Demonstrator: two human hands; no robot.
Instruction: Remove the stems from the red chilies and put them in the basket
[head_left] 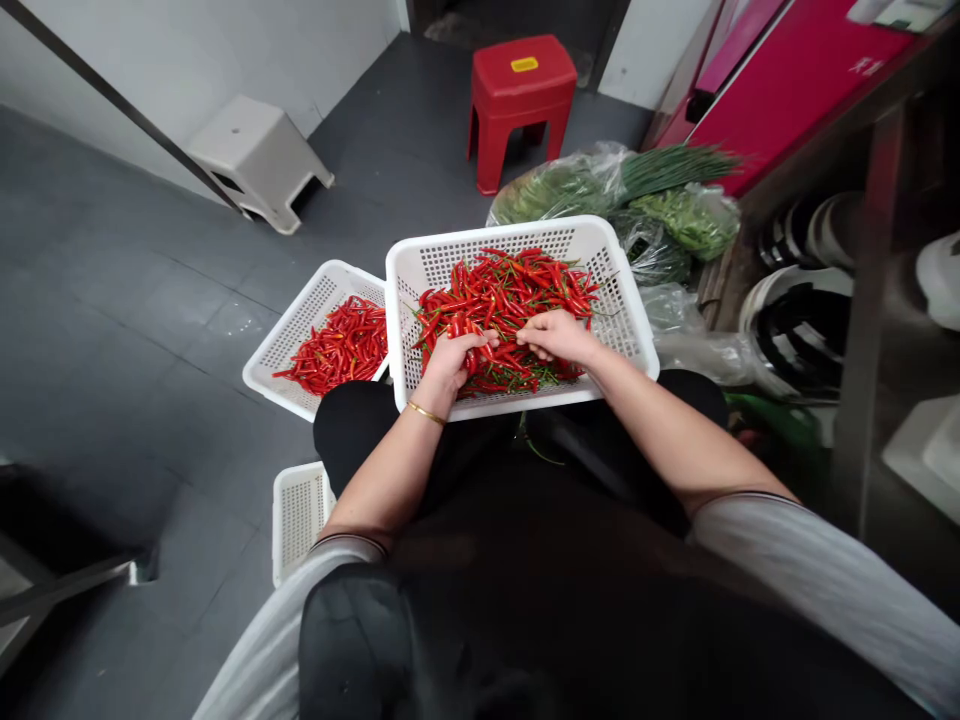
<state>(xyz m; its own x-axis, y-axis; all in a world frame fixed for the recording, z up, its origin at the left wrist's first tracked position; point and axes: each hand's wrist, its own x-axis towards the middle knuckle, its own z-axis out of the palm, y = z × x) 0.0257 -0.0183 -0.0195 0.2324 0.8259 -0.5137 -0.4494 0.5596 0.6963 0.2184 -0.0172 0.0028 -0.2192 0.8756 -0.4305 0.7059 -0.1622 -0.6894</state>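
Note:
A white perforated basket (637, 330) rests on my lap, holding a heap of red chili peppers (517, 280) with green stems. Over its near left part, my left hand (454, 358) is closed round several red chilies, their tips showing between thumb and fingers. Just to the right, my right hand (556, 336) is pinched over the heap; whatever its fingertips hold is too small to make out. On the floor at the left, partly under the lap basket, a second white basket (281, 350) contains red chilies (341, 345) that show few green stems.
A smaller white basket (296, 520) stands on the floor by my left leg. Ahead are a red stool (521, 110) and a grey-white stool (244, 150). Bagged green vegetables (570, 185) lie beyond the lap basket. A metal rack (870, 300) with containers borders the right side.

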